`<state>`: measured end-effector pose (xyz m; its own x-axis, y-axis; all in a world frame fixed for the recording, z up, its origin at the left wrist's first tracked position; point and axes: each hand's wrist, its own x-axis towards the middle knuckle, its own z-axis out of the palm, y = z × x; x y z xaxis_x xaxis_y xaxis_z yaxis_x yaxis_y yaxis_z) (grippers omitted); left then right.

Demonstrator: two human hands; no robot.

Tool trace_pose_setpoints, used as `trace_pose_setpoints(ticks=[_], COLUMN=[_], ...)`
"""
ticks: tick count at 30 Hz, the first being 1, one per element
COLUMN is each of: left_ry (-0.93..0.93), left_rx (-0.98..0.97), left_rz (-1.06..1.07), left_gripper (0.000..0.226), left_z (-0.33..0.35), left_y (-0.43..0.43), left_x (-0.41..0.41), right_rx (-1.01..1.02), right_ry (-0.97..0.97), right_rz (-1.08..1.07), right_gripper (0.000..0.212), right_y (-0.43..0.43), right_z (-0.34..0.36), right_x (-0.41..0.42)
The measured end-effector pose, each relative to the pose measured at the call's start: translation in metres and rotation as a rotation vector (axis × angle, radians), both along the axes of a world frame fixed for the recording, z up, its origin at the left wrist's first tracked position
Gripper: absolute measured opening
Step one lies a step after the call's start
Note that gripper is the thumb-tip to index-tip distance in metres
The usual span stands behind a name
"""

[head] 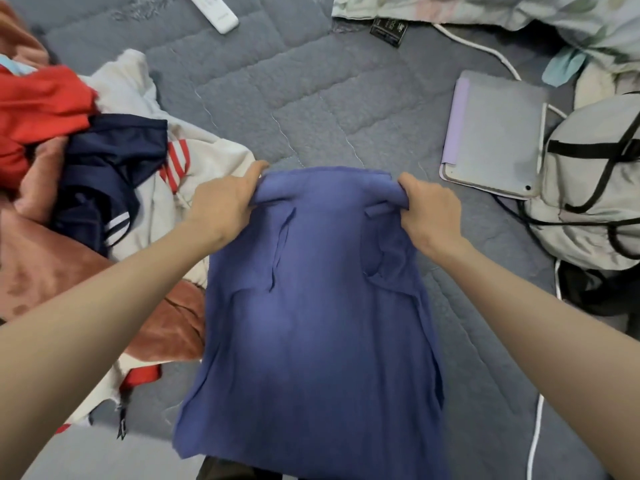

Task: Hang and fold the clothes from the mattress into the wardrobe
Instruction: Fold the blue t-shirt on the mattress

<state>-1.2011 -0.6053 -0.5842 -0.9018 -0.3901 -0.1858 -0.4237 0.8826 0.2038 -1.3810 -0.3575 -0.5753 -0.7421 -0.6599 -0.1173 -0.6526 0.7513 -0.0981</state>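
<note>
- Blue garment (311, 323): held up by its top edge over the grey mattress (311, 98), lower part draping toward the camera. One piece in hand.
- Left hand (221, 199): fingers curled round the top left corner, gripping the cloth.
- Right hand (429, 216): pinching the top right corner the same way.
- Progress, as judged: early. This piece is neither folded nor hung; the wardrobe is not in view.
- Left to do: a heap at left holds a red garment (38, 109), a navy garment (107, 168), a cream garment (207, 157) with red stripes and a rust fleece (52, 271). Four counted (more may lie underneath).
- Other items: one tablet (495, 133), one remote (214, 10), one backpack (595, 181).
</note>
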Motion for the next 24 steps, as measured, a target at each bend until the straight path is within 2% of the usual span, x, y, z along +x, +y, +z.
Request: trace_pose_setpoints(ticks=[2, 8, 10, 14, 17, 24], left_ry=[-0.004, -0.075, -0.126, -0.196, -0.191, -0.242], left_rx=[0.048, 0.151, 0.113, 0.011, 0.014, 0.012], left_rz=[-0.006, 0.025, 0.010, -0.009, -0.041, -0.148], left_gripper=[0.069, 0.095, 0.091, 0.056, 0.041, 0.054], left_z=[-0.003, -0.008, -0.011, -0.018, -0.022, -0.032], left_y=[0.013, 0.056, 0.068, 0.094, 0.114, 0.139], left_x=[0.018, 0.084, 0.103, 0.135, 0.159, 0.205], right_rx=[-0.003, 0.009, 0.025, 0.061, 0.128, 0.315], right_ry=[-0.052, -0.185, -0.214, -0.309, -0.346, -0.229], right_rz=[-0.019, -0.022, -0.003, 0.045, 0.101, 0.190], right_gripper=[0.025, 0.031, 0.028, 0.027, 0.027, 0.030], right_y=[0.010, 0.055, 0.071, 0.100, 0.120, 0.167], right_z=[-0.002, -0.008, -0.013, -0.022, -0.026, -0.041], right_x=[0.017, 0.066, 0.080, 0.103, 0.120, 0.155])
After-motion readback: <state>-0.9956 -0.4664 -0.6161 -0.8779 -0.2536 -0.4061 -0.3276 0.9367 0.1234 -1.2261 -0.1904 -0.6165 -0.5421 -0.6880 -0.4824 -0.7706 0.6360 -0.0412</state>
